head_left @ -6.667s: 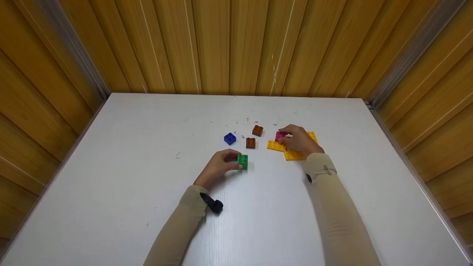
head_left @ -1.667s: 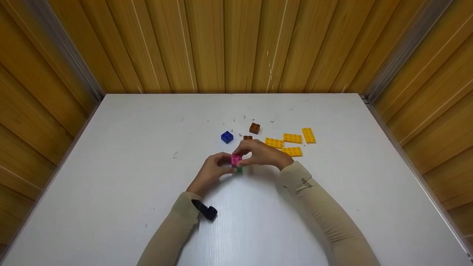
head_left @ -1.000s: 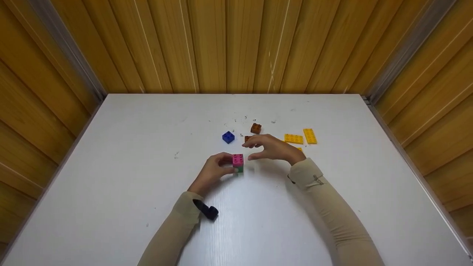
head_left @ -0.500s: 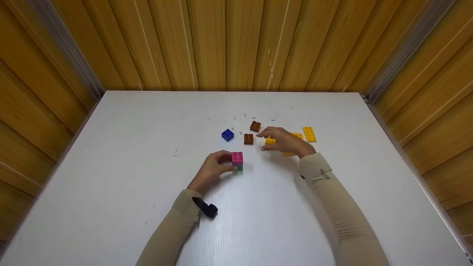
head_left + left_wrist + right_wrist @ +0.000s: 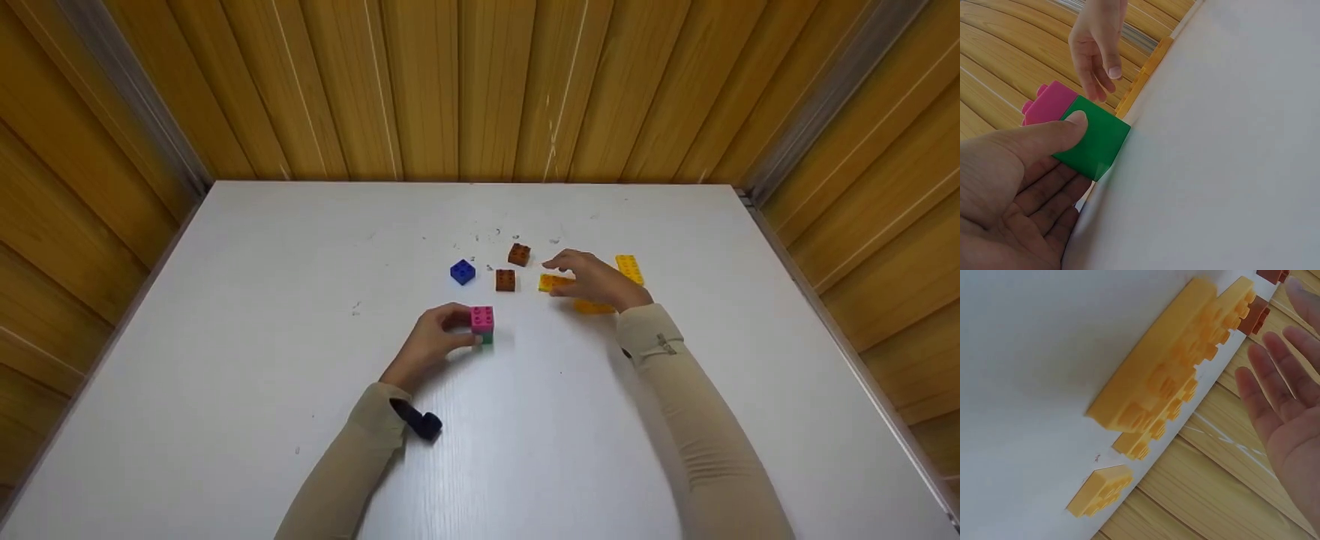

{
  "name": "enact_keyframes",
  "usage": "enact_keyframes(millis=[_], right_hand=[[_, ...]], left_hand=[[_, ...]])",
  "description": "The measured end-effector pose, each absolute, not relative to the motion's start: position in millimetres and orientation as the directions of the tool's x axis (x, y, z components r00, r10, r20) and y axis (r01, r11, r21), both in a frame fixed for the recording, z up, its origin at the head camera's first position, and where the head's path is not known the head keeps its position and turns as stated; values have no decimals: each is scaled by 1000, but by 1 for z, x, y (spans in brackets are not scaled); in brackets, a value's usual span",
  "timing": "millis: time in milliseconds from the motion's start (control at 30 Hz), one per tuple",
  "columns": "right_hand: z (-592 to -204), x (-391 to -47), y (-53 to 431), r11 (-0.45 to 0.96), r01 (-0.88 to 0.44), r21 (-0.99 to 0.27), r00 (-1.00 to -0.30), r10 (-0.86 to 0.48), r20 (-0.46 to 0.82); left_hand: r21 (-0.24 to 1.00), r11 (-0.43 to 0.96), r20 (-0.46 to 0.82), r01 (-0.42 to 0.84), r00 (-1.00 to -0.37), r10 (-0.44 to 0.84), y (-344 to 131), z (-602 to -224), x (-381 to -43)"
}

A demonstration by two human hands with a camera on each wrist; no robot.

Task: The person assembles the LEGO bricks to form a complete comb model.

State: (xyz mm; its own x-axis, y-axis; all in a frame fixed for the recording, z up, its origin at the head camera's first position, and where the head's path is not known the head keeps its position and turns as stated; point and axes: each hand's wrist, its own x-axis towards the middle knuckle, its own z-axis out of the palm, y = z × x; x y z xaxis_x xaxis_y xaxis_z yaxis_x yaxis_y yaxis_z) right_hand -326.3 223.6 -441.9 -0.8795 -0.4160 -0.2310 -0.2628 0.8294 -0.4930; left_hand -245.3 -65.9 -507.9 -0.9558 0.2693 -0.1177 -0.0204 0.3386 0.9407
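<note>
The left hand [image 5: 433, 341] pinches the green brick [image 5: 1100, 140] at its fingertips, the pink brick [image 5: 482, 318] seated on top. The right hand [image 5: 596, 281] has drawn away from them, thumb and fingers parted, holding nothing, yellow plates [image 5: 552, 280] below it; that join looks made.

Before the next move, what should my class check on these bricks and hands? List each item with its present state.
1. Pink brick on top of green brick: ok.
2. Left hand gripping green brick: ok.
3. Right hand free: ok, holds nothing.
4. Blue brick uncovered: ok.
5. Yellow bricks fully visible in head view: not ok, right hand covers some.
6. Next brick chosen: cannot tell.
</note>
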Motion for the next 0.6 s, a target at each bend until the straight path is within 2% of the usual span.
enact_keyframes(millis=[133, 367, 600], right_hand=[[-445, -329, 228, 843, -229, -487, -884, -390, -259], [-449, -332, 231, 819, -269, -506, -872, -431, -234], [-453, -333, 232, 824, -274, -496, -867, -435, -244]], left_hand=[[941, 338, -108, -10, -956, 272, -67, -509, -245], [944, 328, -72, 27, -955, 287, -68, -511, -245], [939, 343, -88, 12, -957, 275, -68, -511, -245]])
